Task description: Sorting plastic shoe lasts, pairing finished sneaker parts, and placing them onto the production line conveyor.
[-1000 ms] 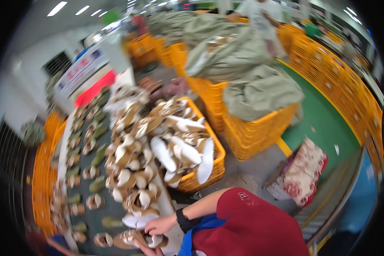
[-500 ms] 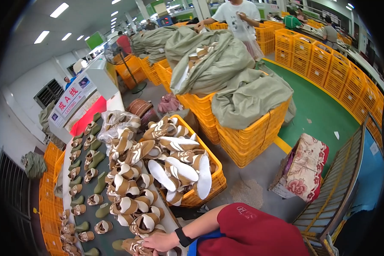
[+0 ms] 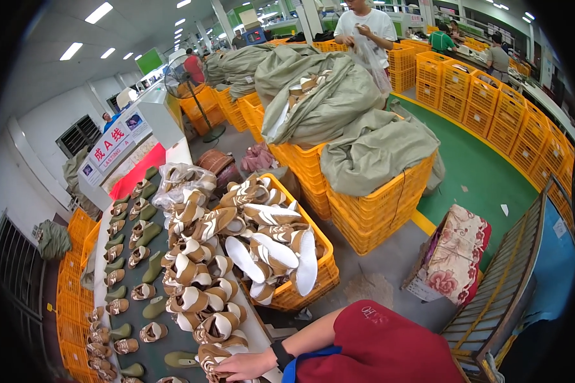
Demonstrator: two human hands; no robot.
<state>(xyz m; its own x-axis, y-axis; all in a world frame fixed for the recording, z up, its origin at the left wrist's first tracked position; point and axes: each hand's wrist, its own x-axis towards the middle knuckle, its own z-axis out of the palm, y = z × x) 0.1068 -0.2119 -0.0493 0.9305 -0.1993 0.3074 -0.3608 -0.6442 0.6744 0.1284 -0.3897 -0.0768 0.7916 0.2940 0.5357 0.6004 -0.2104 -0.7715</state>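
Note:
At the lower edge, my right hand (image 3: pixel 244 366), with a dark band on its wrist, lies with bent fingers over a brown-and-white sneaker (image 3: pixel 209 356). The fingers grip the shoe's upper, and its lower part is cut off by the picture's edge. Beside its left end lies an olive-green shoe last (image 3: pixel 182 359) on the dark conveyor belt (image 3: pixel 163 348). Just beyond my hand begins a long heap of similar sneakers (image 3: pixel 191 300) on the pale ledge along the belt. My left hand does not show.
An orange crate (image 3: pixel 329 271) heaped with sneakers stands right of the ledge. Behind it, stacked crates (image 3: pixel 380 214) bear grey-green covers (image 3: pixel 370 150). A flowered box (image 3: pixel 453 255) and a metal-framed cart (image 3: pixel 498 287) are at the right. A person in white (image 3: pixel 377 29) holds a clear bag.
The view has shifted slightly. My right hand stays on the sneaker, and more of the green last beside it shows. The person in white has drawn an outstretched arm back to the bag.

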